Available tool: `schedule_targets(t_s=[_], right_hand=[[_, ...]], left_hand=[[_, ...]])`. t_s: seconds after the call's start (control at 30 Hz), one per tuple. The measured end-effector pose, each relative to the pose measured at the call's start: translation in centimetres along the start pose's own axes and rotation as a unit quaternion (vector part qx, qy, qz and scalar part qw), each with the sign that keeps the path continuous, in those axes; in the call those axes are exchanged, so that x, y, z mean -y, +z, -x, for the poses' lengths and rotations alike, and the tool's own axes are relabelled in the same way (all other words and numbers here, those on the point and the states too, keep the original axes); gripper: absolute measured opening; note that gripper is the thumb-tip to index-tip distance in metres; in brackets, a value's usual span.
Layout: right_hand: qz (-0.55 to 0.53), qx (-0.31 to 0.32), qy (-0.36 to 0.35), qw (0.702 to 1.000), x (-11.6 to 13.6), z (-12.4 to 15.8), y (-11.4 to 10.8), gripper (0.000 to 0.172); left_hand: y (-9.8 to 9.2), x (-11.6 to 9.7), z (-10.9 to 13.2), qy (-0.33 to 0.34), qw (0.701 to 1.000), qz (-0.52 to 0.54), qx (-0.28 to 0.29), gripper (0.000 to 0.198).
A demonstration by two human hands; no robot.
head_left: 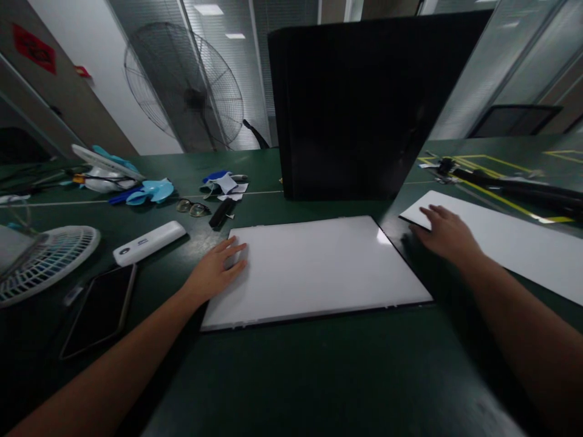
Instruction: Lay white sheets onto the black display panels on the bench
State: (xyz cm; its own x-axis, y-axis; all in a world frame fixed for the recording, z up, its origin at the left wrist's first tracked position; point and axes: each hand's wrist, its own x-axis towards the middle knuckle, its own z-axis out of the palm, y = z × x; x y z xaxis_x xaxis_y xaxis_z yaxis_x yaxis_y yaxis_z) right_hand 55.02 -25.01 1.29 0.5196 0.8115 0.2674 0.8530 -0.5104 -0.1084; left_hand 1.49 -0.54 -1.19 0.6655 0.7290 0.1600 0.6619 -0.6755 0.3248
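Observation:
A thin white rectangular panel (314,267) with a dark rim lies flat on the green table in front of me. My left hand (216,270) rests on its left edge, fingers spread across the white surface. To the right, a second white panel (510,243) runs out of view at the frame's edge. Over its near left corner is my right hand (444,233), fingers stretched out and thumb apart beside the edge. Whether that thumb touches the panel's underside is hidden.
Behind the first panel stands a large black box-like object (364,109). On the left lie a phone (102,309), a white power bank (149,243), glasses (194,208), a black object (222,213) and a white fan (54,261). Yellow tape (496,161) marks the far right.

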Motion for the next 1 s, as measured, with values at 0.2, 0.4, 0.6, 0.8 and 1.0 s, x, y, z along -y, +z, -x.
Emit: schedule_targets(t_s=[0.2, 0.4, 0.6, 0.8, 1.0], right_hand=[[0.04, 0.072, 0.146, 0.986, -3.9, -0.2, 0.2, 0.071], [0.097, 0.096, 0.128, 0.982, -0.5, 0.6, -1.3, 0.042], [0.143, 0.103, 0.02, 0.984, 6.8, 2.3, -3.7, 0.037], [0.079, 0.148, -0.242, 0.956, 17.4, 8.2, -3.6, 0.037], [-0.103, 0.2, -0.441, 0.869, 21.3, 12.2, -3.7, 0.05]], left_hand=[[0.1, 0.4, -0.1, 0.008, 1.0, 0.007, -0.006, 0.06], [0.1, 0.6, -0.1, 0.003, 1.0, 0.005, -0.002, 0.06], [0.0, 0.3, 0.0, 0.012, 1.0, 0.005, -0.011, 0.059], [0.0, 0.5, 0.1, 0.021, 1.0, 0.002, -0.009, 0.06], [-0.4, -0.2, 0.3, 0.012, 1.0, 0.007, 0.0, 0.068]])
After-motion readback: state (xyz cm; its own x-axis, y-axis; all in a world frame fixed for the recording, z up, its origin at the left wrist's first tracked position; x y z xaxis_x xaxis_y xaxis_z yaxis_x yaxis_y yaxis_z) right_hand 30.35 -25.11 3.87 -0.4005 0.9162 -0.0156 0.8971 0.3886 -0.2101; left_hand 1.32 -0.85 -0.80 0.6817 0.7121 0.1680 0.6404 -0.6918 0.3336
